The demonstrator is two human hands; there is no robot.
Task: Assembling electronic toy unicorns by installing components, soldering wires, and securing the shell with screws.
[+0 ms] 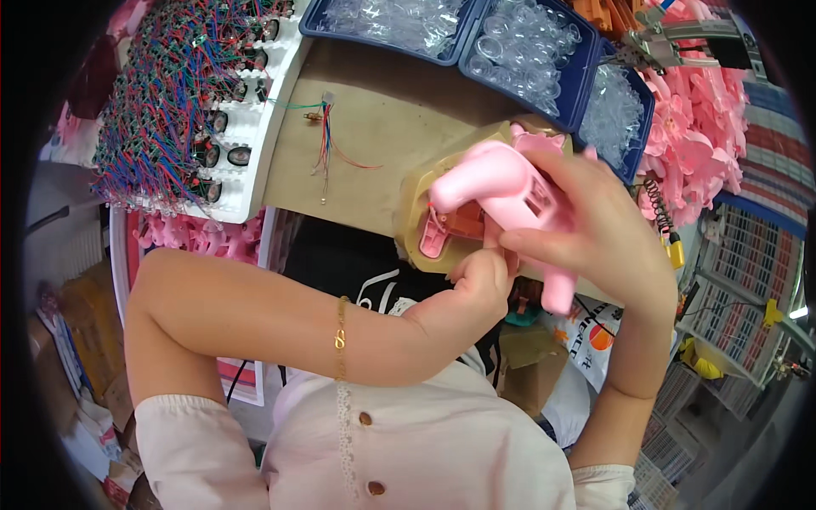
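Note:
My right hand (586, 221) is closed around a glossy pink plastic toy housing (489, 178), which has a rounded, stubby end and a rectangular opening in its side. The housing is tilted above a tan fixture (410, 200) at the bench's front edge. In the fixture's recess lies a smaller pink piece (434, 236) with red wire by it. My left hand (484, 276) is curled just below the housing, at the fixture's near side. Its fingers are bent in, and whatever they hold is hidden.
A white foam tray (251, 178) piled with wired parts stands on the left. Beyond the bench (365, 76) are blue bins (466, 55) of clear plastic pieces. Pink parts (693, 127) are heaped at right. A small wired component (325, 110) lies on the bench.

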